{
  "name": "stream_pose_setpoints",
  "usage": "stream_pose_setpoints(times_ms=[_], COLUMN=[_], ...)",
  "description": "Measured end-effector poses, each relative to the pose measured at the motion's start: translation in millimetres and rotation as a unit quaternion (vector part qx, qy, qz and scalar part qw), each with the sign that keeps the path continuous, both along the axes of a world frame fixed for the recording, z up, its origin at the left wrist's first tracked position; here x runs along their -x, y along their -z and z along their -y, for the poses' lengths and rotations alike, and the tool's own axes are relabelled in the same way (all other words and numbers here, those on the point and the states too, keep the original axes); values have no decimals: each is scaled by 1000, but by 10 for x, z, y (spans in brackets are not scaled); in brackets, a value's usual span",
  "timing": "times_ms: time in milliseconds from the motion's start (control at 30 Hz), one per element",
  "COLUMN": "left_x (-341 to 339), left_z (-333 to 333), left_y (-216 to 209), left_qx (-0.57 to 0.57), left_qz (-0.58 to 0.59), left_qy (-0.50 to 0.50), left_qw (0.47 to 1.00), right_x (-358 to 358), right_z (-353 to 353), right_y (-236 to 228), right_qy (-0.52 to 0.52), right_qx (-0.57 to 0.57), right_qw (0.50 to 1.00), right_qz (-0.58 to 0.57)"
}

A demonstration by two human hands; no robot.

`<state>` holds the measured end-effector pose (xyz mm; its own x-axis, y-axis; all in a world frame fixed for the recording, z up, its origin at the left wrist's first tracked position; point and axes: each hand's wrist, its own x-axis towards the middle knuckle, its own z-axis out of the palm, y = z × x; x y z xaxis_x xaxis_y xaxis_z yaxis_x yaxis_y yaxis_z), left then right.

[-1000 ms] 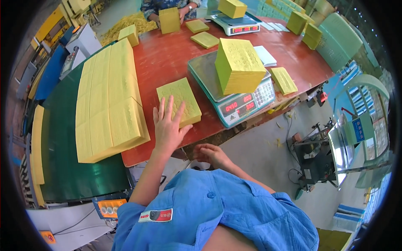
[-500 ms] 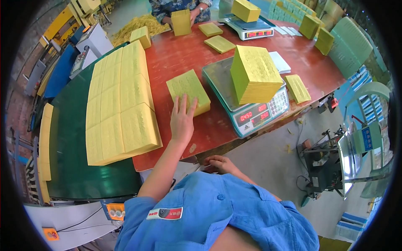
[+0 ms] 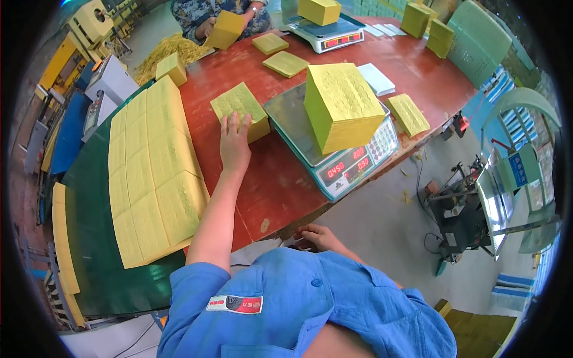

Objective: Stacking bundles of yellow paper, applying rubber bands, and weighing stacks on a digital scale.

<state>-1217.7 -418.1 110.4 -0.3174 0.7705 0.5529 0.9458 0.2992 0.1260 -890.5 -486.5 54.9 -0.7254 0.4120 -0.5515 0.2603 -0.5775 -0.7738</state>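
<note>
My left hand (image 3: 234, 143) lies with fingers spread on the near edge of a block of stacked yellow paper (image 3: 240, 102) on the red table. Just right of that block, a taller yellow paper stack (image 3: 346, 101) rests on a digital scale (image 3: 292, 128) with a lit red display. Close to my body, below the table's front edge, my right hand (image 3: 319, 237) hangs with loosely bent fingers. Nothing shows in it, though its underside is hidden. Left of my forearm, several yellow paper stacks (image 3: 149, 161) stand packed in rows on a dark green surface (image 3: 89, 238).
Across the table (image 3: 262, 209), a co-worker's hands hold a yellow stack (image 3: 227, 30). A second scale (image 3: 325, 33) carries another stack. Thin yellow bundles (image 3: 286, 64) and white sheets (image 3: 377, 79) lie about. A green chair (image 3: 477, 39) stands at the far right, a black metal machine (image 3: 462, 218) nearer.
The view has shifted, so the table things sit further left in it. My left hand remains on the same block. The co-worker's stack, upright before, is now tilted.
</note>
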Motion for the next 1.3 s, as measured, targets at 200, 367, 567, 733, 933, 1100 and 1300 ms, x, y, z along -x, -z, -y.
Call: stream_pose_setpoints(times_ms=[200,367,567,733,933,1100,1300], left_x=[108,259,713,1078,1080,956,852], left_z=[5,-23,-306,-787,-1049,-979,-845], left_y=[11,-299,-723,-616,-217,-314,-324], left_qx=[6,-112,-314,-119,104,147,163], left_qz=[5,362,471,281,132,129,118], left_qy=[-1,53,-24,-62,-90,-99,-116], left_qw=[1000,924,824,950,982,976,973], right_x=[60,82,166,66,-116,-262,-239], right_z=[89,116,134,108,124,163,146], right_y=[106,215,161,145,195,274,387], right_qy=[-25,-26,-44,-24,15,33,32], right_qx=[12,2,2,-18,25,9,-2], right_qw=[999,999,999,999,998,998,999], right_qz=[32,21,27,18,50,49,41])
